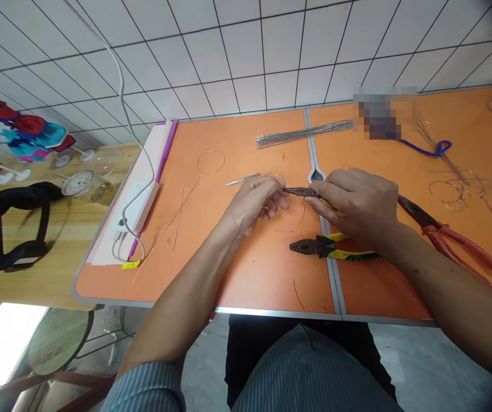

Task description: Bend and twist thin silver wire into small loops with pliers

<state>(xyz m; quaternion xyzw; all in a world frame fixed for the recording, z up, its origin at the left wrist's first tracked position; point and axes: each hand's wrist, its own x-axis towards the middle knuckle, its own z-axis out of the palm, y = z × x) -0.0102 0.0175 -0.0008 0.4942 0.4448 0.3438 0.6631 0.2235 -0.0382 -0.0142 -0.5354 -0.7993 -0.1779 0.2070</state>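
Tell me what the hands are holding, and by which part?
The right hand grips long-nose pliers by their yellow handles. The left hand has fingers that seem to pinch a thin wire loop, but the exact spot is hidden.

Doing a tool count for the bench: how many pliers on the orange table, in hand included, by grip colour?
Yellow-grip pliers in right hand: 1
Yellow-and-green pliers: 1
Red pliers: 1
Total: 3
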